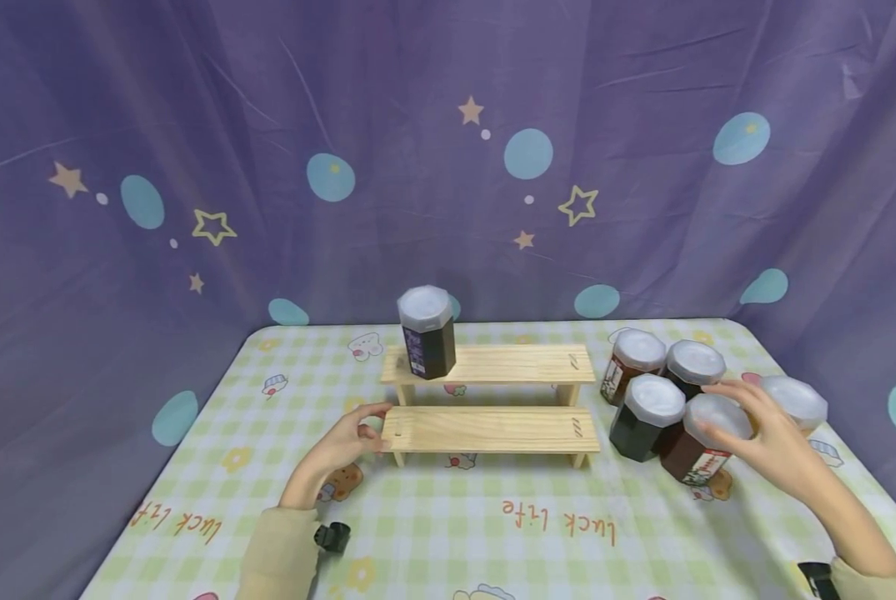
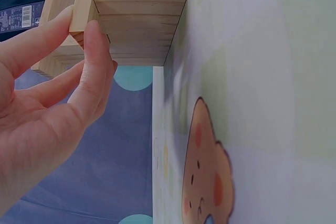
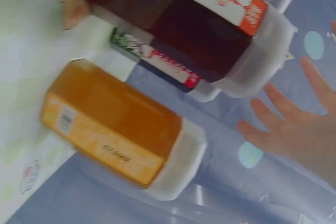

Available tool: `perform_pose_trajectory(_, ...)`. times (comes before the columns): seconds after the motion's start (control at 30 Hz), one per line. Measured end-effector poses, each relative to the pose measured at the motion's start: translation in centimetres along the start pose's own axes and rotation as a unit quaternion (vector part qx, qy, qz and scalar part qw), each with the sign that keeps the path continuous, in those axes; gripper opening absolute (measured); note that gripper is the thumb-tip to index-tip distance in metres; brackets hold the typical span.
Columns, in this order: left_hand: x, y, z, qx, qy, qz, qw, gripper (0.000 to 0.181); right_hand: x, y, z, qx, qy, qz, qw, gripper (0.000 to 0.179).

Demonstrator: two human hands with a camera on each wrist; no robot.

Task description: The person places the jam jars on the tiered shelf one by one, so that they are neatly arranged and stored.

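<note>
A two-tier wooden step shelf (image 1: 488, 429) stands on the table; my left hand (image 1: 346, 437) pinches the left end of its lower board between thumb and fingers. On the upper board's left end sits a dark jar (image 1: 436, 350) with a whitish lid. To the right, my right hand (image 1: 770, 433) hovers with spread fingers over the lid of a dark red jar (image 1: 683, 454). In the right wrist view its fingers stand apart from the lids. An orange-yellow jar (image 3: 113, 119) is beside the dark red one, mostly behind my hand in the head view.
Around the dark red jar stand a black jar (image 1: 635, 429), a reddish-brown jar (image 1: 628, 367) and another dark jar (image 1: 691, 367). A green checked cloth (image 1: 417, 533) covers the table. Behind hangs a purple curtain (image 1: 432, 225) with stars and blue spots.
</note>
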State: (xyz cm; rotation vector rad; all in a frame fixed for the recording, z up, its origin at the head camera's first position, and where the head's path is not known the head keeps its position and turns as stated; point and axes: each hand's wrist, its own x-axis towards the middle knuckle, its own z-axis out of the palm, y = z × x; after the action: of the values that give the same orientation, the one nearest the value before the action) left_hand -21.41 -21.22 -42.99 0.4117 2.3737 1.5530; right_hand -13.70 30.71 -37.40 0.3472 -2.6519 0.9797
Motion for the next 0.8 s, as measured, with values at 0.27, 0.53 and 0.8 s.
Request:
perform_pose_trajectory(0.27, -0.1, 0.2, 0.0, 0.000, -0.002, -0.002, 1.0000, 0.061, -0.9, 1.2, 0.1, 0.014, 0.001, 0.025, 0.9996, 0.057)
perform_pose_trajectory(0.53, -0.1, 0.3, 0.0, 0.005, 0.001, -0.003, 1.0000, 0.060, -1.3, 2.4, 0.9, 0.030, 0.026, 0.012, 0.9992, 0.062)
perform_pose_trajectory(0.8, -0.1, 0.3, 0.0, 0.003, -0.004, 0.000, 1.0000, 0.060, -1.1, 2.9, 1.4, 0.006, 0.046, -0.009, 0.9989, 0.064)
